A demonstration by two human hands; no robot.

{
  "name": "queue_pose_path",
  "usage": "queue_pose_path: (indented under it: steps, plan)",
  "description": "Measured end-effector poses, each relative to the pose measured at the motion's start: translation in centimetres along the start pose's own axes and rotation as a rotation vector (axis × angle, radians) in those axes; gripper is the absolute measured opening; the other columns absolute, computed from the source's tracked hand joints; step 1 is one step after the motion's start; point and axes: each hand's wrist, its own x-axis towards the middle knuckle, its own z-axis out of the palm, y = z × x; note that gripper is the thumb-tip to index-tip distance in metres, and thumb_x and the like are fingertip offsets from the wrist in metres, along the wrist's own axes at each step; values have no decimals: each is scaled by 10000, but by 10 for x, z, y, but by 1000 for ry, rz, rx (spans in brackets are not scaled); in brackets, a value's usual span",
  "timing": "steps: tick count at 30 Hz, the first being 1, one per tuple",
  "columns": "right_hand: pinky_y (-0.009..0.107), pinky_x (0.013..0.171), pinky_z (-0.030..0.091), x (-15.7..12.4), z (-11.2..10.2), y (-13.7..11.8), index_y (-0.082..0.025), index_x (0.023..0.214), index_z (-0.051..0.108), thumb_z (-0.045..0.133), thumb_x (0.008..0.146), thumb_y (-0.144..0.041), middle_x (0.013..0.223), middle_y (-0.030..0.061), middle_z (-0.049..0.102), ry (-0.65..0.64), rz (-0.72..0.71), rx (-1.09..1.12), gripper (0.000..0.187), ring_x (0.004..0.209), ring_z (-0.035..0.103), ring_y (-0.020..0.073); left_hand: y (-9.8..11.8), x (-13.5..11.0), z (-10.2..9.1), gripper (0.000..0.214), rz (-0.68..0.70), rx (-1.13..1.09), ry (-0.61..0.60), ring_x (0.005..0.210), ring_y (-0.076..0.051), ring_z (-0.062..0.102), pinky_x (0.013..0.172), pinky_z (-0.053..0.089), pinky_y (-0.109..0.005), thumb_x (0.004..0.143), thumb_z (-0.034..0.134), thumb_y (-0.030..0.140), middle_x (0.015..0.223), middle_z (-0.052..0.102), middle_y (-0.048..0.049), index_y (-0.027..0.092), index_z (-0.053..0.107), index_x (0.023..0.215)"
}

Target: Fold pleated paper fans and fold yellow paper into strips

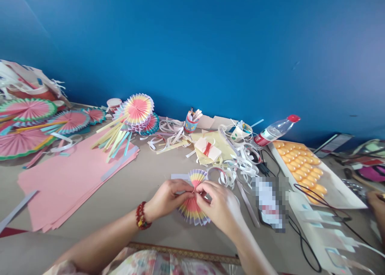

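The paper fan (195, 214) is in both hands, right of the pink paper stack (69, 182) and over the table (150, 170); I cannot tell whether its lower edge rests there. The stack is all flat sheets, with no pleats to be seen in it. Beyond its far left side lie round paper wheels (72, 120), and at its far right corner is a wheel bunch (138, 108) with strips trailing onto the top sheet. Set against those full rounds, the fan looks partway along: the pleats are folded and the middle is drawn in, but the two halves stand apart at the sides — closing them into a disc seems to be what is left.

Its long axis runs almost straight away from the person, with the stack off to its left. One half points away, the other toward the body, each spreading from the narrow waist in bands of pink, yellow and lilac; the near half opens wider, partly hidden by fingers. The left hand (173, 196), on the stack's side, has a tight thumb-and-finger pinch at the waist — the right hand (221, 206) matches it from the opposite side. Whether a tie circles the waist is too small to tell.
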Motion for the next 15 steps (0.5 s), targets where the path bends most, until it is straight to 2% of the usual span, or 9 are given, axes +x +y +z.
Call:
queue_pose_path:
  steps: [15]
  plan:
    - [248, 650, 425, -1, 5, 1, -220, 775, 615, 545, 815, -130, 764, 3, 686, 36, 2, -15, 121, 700, 635, 159, 2, 0, -1, 186, 18, 6, 7, 899, -190, 687, 836, 534, -288, 930, 598, 281, 934, 759, -79, 200, 751, 998]
